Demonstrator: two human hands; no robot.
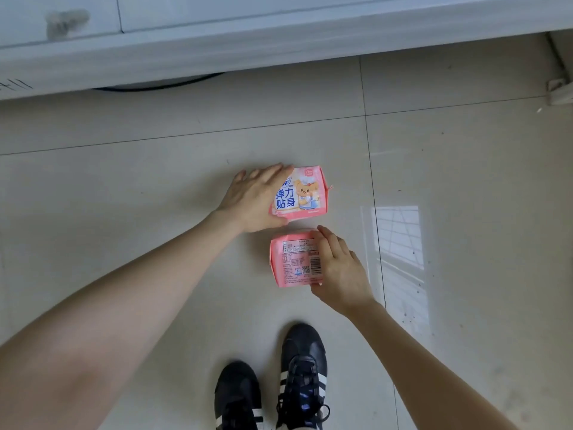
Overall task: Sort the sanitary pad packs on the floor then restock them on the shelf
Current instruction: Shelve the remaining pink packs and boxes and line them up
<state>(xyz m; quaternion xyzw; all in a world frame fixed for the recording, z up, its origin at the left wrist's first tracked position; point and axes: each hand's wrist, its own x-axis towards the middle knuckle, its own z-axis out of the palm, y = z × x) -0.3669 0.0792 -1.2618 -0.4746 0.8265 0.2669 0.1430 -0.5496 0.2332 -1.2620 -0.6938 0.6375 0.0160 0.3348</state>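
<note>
- Pink sanitary pad packs, two of them, lie on the tile floor (130, 187) ahead of the black shoes (305, 361).
- Front-up pack (310, 193): the one farther from the shoes. Printed face up, cartoon bear plus blue characters, long side running left-right.
- Back-up pack (293, 262): just ahead of the shoe toes, between the shoes and the front-up pack. Label side up, barcode and QR code showing.
- A narrow strip of floor separates the packs, so they are not touching.
- Left hand (255, 198): on the left end of the front-up pack. Thumb sits against the edge facing the shoes, fingers spread over the top to the far edge. Wide span, gripping that end.
- Right hand (342, 271): on the right end of the back-up pack. Thumb is at the corner nearest the shoes, fingers bent over the far right corner. Holds that end between thumb and fingers.
- Both packs look flat on the tile; cannot tell if either is lifted slightly.
- White cabinet (248, 35): farthest from the shoes, beyond both packs, with its base running across the view.
- Black cable (161, 85): curves out from under the cabinet base, ahead and left of the shoes.
- Window reflection (400, 240): on glossy tile ahead and right of the shoes, just right of the right hand.
</note>
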